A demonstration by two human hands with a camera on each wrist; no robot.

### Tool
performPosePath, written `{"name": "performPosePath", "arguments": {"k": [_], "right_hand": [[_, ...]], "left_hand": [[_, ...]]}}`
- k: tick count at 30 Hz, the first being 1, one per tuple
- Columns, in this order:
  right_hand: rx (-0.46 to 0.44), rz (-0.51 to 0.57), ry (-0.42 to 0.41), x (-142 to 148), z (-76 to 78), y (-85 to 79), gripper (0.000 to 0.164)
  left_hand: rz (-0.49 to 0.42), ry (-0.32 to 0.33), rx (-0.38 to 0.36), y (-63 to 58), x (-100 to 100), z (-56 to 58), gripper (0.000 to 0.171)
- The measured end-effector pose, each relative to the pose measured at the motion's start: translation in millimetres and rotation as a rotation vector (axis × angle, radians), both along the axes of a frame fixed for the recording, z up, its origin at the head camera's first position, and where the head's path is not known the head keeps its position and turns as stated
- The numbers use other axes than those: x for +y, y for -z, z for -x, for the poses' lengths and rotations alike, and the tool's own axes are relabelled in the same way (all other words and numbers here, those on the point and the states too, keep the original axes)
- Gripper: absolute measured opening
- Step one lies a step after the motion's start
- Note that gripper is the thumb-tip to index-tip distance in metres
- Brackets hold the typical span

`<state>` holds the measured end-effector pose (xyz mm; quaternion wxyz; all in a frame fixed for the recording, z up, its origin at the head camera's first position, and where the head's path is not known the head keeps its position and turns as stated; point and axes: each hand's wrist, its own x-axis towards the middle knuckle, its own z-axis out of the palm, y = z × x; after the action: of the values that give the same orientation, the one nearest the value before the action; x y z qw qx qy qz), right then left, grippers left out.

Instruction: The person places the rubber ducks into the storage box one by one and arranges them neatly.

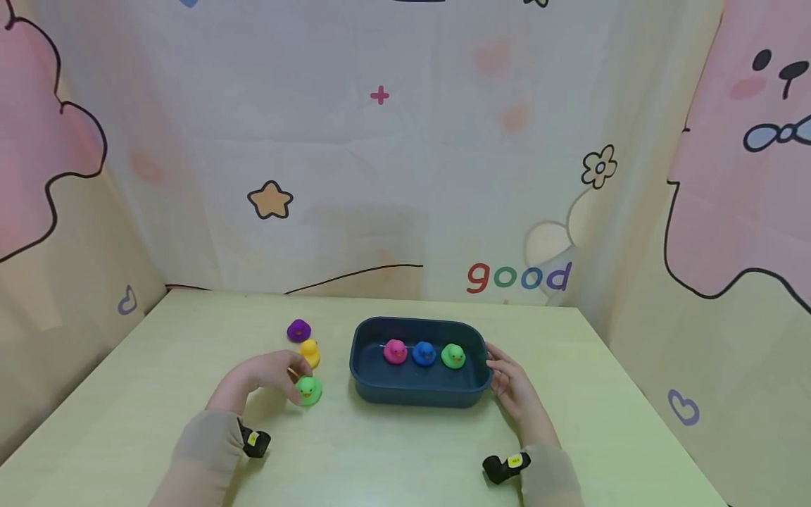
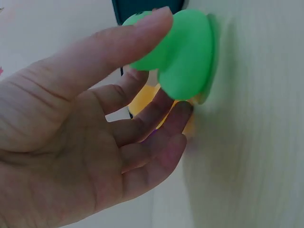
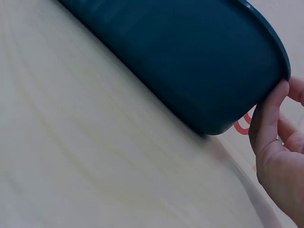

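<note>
My left hand (image 1: 277, 373) pinches a light-green rubber duck (image 1: 309, 391) between thumb and fingers, low over the table; the left wrist view shows the thumb across the duck (image 2: 187, 57). Just beyond it stand a yellow duck (image 1: 310, 353), partly behind my fingers, and a purple duck (image 1: 299, 331). My right hand (image 1: 516, 391) touches the right end of a dark blue bin (image 1: 418, 396), its fingertips at the rim. Up close, the right thumb rests against the outer wall of the bin (image 3: 190, 61). Inside the bin sit a pink duck (image 1: 395, 351), a blue duck (image 1: 424, 353) and another green duck (image 1: 453, 356).
The pale table (image 1: 380, 458) meets a printed cloth backdrop (image 1: 405, 176) behind the bin, with cloth sides at left and right. Each wrist wears a small black camera; the left camera (image 1: 255, 441) hangs close over the tabletop.
</note>
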<state>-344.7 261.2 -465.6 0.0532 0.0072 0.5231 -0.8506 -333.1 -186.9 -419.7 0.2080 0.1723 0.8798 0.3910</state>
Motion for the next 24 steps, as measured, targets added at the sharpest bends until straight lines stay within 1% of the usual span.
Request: {"name": "performPosePath", "arguments": {"k": [3, 7, 10, 15, 19, 24], "right_hand": [[-0.003, 0.006, 0.010, 0, -0.9, 0.8, 0.038], [-0.003, 0.006, 0.010, 1, -1.5, 1.5, 0.039], [0.001, 0.006, 0.010, 1, -2.0, 1.2, 0.038], [0.006, -0.004, 0.000, 2, -2.3, 0.8, 0.038], [0.004, -0.011, -0.009, 2, -2.6, 0.3, 0.037], [0.017, -0.013, -0.010, 1, -1.5, 0.2, 0.036]], "left_hand": [[0.025, 0.004, 0.011, 2.2, 5, -0.1, 0.041], [0.045, -0.015, 0.009, 5.6, 12, 0.1, 0.041], [0.034, -0.028, 0.006, 8.9, 16, 1.2, 0.041], [0.014, -0.027, 0.016, 13.1, 17, 3.1, 0.037], [0.017, -0.028, 0.012, 12.0, 15, 3.5, 0.036], [0.030, -0.033, -0.006, 5.5, 12, 2.3, 0.039]]}}
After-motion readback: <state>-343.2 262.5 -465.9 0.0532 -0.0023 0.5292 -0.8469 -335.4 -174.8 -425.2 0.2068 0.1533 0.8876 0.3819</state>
